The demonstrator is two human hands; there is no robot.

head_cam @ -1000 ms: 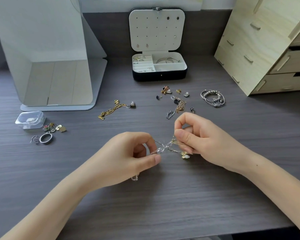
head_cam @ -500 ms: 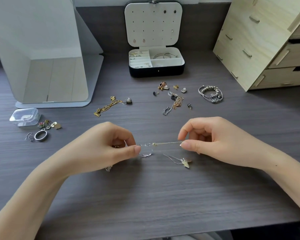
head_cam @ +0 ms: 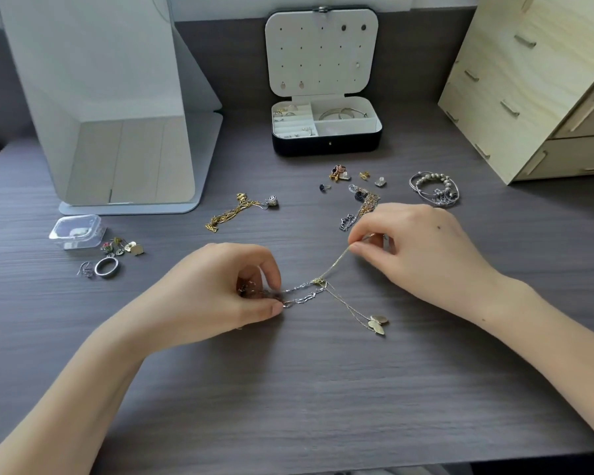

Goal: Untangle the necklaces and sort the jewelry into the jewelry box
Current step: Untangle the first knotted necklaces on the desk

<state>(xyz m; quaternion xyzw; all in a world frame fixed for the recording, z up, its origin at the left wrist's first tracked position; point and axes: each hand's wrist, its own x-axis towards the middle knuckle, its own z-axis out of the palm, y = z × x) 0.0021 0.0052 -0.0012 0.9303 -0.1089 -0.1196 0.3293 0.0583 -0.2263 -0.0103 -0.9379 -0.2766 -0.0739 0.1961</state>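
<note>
Two hands work the tangle at mid-frame: the left hand (head_cam: 220, 293) pinches the silver chain (head_cam: 302, 298) between thumb and forefinger, and the right hand (head_cam: 426, 255) pinches the gold chain (head_cam: 336, 264). Since the earlier frame the right hand has pulled up and rightward, slanting that chain; its butterfly pendant (head_cam: 378, 325) lies below. The open jewelry box (head_cam: 326, 146) sits top centre.

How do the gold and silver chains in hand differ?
The gold chain is fine and stretched taut up to the right hand; the silver chain has chunkier links and runs doubled into the left hand. The gold chain leads to a butterfly pendant; the silver shows none. Both meet at one knot.
</note>
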